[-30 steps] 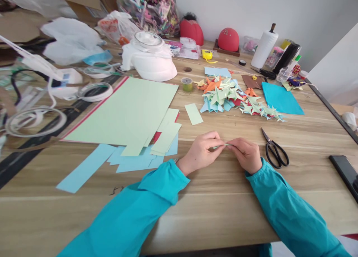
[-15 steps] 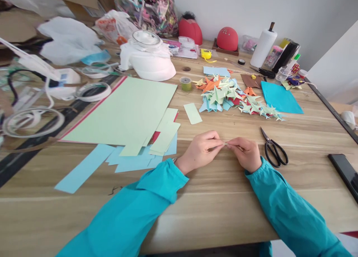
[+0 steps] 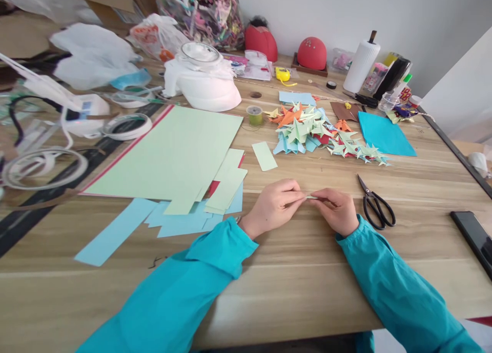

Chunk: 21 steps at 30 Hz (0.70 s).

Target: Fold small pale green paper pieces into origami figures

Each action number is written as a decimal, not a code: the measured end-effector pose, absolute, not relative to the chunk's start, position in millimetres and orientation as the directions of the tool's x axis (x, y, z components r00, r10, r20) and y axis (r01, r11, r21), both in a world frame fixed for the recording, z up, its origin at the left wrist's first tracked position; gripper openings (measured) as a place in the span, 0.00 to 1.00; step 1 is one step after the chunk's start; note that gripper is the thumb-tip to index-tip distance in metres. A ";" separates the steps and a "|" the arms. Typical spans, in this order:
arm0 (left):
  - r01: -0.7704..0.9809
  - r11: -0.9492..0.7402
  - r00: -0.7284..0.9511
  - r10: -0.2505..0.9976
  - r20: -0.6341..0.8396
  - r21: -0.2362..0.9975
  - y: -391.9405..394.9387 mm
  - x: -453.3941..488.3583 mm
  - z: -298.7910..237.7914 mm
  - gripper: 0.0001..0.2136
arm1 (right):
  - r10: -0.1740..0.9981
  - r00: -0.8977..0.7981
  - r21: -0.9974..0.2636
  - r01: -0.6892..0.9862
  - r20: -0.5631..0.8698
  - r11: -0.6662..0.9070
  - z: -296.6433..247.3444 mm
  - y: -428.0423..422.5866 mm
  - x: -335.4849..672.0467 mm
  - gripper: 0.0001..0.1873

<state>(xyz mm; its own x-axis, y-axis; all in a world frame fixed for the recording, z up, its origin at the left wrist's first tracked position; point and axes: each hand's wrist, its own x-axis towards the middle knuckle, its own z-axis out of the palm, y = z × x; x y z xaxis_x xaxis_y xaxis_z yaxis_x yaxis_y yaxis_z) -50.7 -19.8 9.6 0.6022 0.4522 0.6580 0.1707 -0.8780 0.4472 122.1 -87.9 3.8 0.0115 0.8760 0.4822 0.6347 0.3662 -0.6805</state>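
My left hand (image 3: 277, 205) and my right hand (image 3: 337, 209) meet above the wooden table, each with thumb and fingers pinched. Between their fingertips is a small piece of pale green paper (image 3: 310, 197), mostly hidden by the fingers. Just beyond my hands lies a loose light green paper rectangle (image 3: 264, 156). Black-handled scissors (image 3: 376, 205) rest to the right of my right hand, blades pointing away. Farther back is a heap of folded paper stars (image 3: 302, 130) in green, blue, orange and red. Cut green strips (image 3: 226, 190) and blue strips (image 3: 115, 232) lie left of my left hand.
A large light green sheet (image 3: 165, 153) covers the left part of the table (image 3: 292, 302). A spool of thread (image 3: 254, 115) stands behind it. A black phone (image 3: 473, 240) lies near the right edge. Turquoise paper (image 3: 386, 132) sits at back right.
My hands stay nearly in place, still pinching the paper. A little more of its pale green edge shows between the fingertips. The view has shifted very slightly.
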 end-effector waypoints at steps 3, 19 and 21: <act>0.200 -0.896 0.630 0.428 0.648 0.397 -20.3 -51.2 10.5 0.11 | 0.857 -0.022 -0.636 0.660 0.515 0.400 3.6 -88.2 122.0 0.04; 0.219 -0.916 0.668 0.392 0.632 0.336 -21.9 -50.1 10.6 0.12 | 0.862 0.004 -0.633 0.681 0.506 0.368 4.3 -89.1 121.1 0.07; 0.220 -0.908 0.660 0.407 0.632 0.356 -21.8 -50.4 10.3 0.12 | 0.875 0.029 -0.656 0.673 0.483 0.340 3.8 -88.5 121.3 0.05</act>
<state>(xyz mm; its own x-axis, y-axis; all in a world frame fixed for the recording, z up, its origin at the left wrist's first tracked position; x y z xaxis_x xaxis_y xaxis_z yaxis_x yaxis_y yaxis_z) -50.4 -21.8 10.3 0.6596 0.4074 0.6317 0.2195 -0.9082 0.3565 121.3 -88.5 3.8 0.0289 0.8751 0.4830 0.6734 0.3401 -0.6564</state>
